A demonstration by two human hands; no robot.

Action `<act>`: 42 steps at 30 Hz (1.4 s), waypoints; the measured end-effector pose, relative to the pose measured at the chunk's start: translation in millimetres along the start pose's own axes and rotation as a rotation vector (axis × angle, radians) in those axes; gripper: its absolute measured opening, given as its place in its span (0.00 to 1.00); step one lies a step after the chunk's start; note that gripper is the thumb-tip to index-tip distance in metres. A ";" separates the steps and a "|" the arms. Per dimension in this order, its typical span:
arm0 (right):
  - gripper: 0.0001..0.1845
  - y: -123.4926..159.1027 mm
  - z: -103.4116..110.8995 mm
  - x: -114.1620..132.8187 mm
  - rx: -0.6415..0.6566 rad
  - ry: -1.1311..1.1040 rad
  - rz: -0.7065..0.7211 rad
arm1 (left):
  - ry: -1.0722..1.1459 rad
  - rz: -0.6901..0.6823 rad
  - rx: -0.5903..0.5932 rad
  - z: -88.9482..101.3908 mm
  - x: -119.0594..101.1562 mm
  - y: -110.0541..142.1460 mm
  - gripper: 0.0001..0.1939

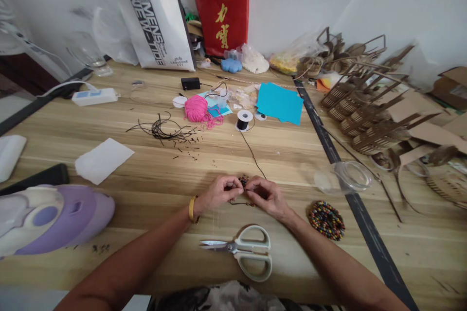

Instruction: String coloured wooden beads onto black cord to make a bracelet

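My left hand (222, 191) and my right hand (265, 195) meet over the middle of the table, fingertips pinched close together. Between them is a thin black cord (251, 149), which runs back to a white spool (243, 120) wound with black cord. A small cluster of dark beads (243, 181) shows just behind the fingertips. A short loop of the cord hangs below them. White-handled scissors (251, 251) lie in front of my hands, blades to the left. To the right of my right hand rests a coil of multicoloured beads (326, 220).
Black cord pieces (162, 129) and snippets lie left of centre, near pink yarn (196, 109). Blue sheets (280, 103) lie at the back. Woven baskets (368, 121) crowd the right. A purple and white appliance (69, 216) and white paper (104, 160) are at left.
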State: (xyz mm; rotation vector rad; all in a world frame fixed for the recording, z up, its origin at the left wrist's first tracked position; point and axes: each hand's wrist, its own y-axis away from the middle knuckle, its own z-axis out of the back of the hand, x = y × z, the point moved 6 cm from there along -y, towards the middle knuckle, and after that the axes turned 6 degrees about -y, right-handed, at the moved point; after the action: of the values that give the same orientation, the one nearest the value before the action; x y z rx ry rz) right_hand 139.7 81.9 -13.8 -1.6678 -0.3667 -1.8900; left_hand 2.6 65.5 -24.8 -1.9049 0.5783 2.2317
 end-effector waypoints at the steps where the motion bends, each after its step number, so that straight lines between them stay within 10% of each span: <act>1: 0.11 0.2 0.4 -0.3 -0.003 0.003 0.000 | -0.004 0.001 -0.001 0.1 0.2 0.0 0.10; 42: 0.11 0.5 -2.3 -1.7 0.037 0.041 0.005 | -0.008 0.007 0.015 -1.7 -0.4 0.9 0.11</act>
State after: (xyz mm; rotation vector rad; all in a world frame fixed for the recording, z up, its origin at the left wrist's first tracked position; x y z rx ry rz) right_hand 138.2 80.6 -16.0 -1.6015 -0.3781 -1.8997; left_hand 4.0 64.1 -24.4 -1.8882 0.5995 2.2320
